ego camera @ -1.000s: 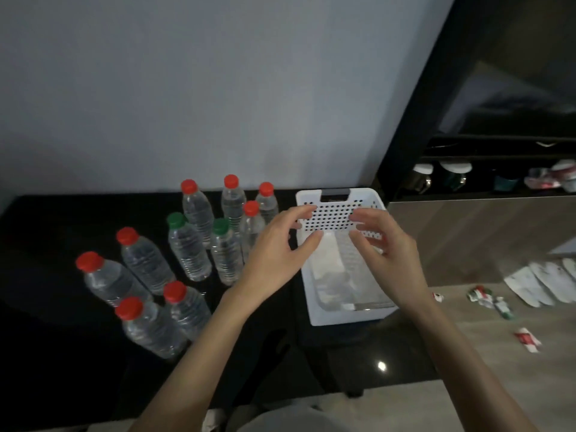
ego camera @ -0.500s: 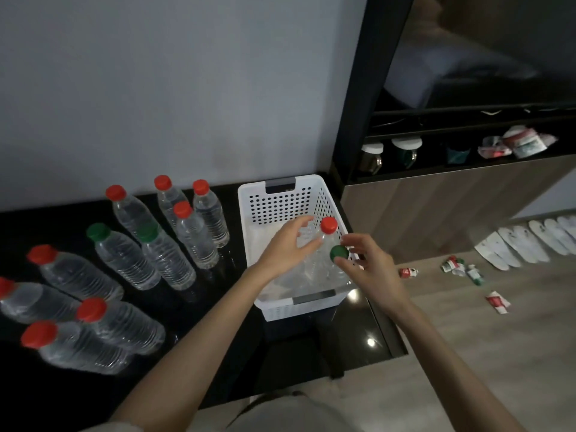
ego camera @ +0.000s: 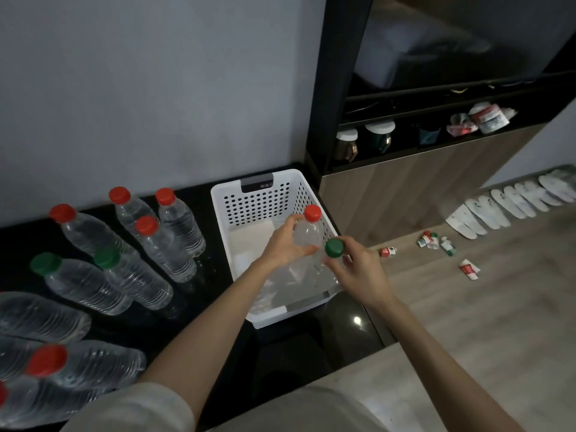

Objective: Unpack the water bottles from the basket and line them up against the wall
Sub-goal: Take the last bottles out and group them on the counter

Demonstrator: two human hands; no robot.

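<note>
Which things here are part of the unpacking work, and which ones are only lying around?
Part of the job:
white basket
red-capped bottle in the left hand
green-capped bottle in the right hand
unpacked bottles on the black counter
wall

Just lying about:
torn labels on the floor
white insoles
shelf jars

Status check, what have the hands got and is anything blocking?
Left hand gripping red-capped bottle over the basket. Right hand gripping green-capped bottle. Other bottles stand on the counter left of it. Nothing blocking.
</note>
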